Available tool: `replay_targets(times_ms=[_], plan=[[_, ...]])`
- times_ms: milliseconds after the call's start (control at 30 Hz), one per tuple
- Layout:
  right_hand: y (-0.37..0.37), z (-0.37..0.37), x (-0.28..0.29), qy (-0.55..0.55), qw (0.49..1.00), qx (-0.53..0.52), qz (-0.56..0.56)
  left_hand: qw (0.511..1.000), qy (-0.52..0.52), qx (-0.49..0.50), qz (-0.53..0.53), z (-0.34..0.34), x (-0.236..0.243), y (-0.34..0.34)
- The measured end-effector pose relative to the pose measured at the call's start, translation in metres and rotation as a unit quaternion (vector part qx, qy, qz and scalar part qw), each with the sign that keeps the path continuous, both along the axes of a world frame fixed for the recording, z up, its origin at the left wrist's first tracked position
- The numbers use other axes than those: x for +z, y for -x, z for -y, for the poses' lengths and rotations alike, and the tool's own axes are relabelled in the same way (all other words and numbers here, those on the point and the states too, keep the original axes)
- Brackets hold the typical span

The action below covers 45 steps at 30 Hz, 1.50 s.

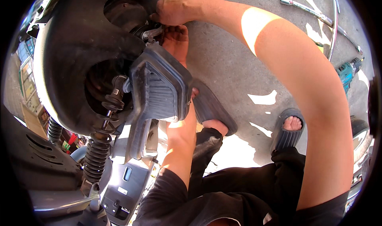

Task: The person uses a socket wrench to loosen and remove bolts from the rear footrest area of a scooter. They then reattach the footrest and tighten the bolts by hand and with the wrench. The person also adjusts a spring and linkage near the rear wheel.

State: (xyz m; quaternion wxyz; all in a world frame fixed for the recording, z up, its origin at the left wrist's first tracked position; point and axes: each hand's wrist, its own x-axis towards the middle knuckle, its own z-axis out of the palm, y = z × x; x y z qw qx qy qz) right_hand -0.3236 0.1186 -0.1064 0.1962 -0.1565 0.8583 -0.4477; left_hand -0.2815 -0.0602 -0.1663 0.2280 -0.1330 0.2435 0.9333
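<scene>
My right hand (175, 9) reaches in from the right with its fingers curled closed at the edge of a black plastic fender (63, 63) of a scooter-like vehicle. Just below it, my left hand (176, 38) is turned palm-side toward me with bent fingers, its forearm passing behind a black ribbed housing (163, 93). Both hands are beside a small metal bracket or lever (152, 34) with a bolt. What either hand grips is hidden. A shock absorber (97, 150) with a black coil spring stands left of the housing.
On the concrete floor at the upper right lie a long-handled socket wrench (314, 15) and a teal power drill (348, 73). My feet, in dark slide sandals (211, 106), rest on the floor. A grey panel (125, 186) is below the housing; a wheel (361, 138) shows at the right edge.
</scene>
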Motion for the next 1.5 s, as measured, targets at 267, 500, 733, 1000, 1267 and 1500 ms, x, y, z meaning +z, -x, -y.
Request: replay_targets(times_ms=[267, 500, 733, 1000, 1267, 1500], plan=[[0.007, 0.000, -0.003, -0.009, 0.999, 0.024, -0.026, 1.000, -0.022, -0.014, -0.011, 0.005, -0.007, 0.002], [0.018, 0.010, -0.011, -0.071, 0.993, 0.083, -0.037, 1.000, -0.008, -0.007, -0.013, 0.003, -0.010, -0.001], [0.014, 0.006, 0.000, -0.039, 0.999, 0.016, -0.013, 1.000, -0.027, -0.006, -0.005, 0.003, -0.005, 0.001], [0.002, -0.004, 0.019, -0.021, 0.999, -0.013, -0.024, 1.000, -0.013, 0.003, -0.003, 0.010, -0.001, 0.003], [0.008, 0.006, 0.005, -0.024, 0.999, 0.030, 0.006, 1.000, 0.005, 0.009, 0.014, 0.012, -0.006, 0.002], [0.024, 0.014, -0.024, -0.029, 0.997, 0.045, -0.062, 0.999, -0.033, -0.019, 0.003, 0.001, -0.007, 0.000]])
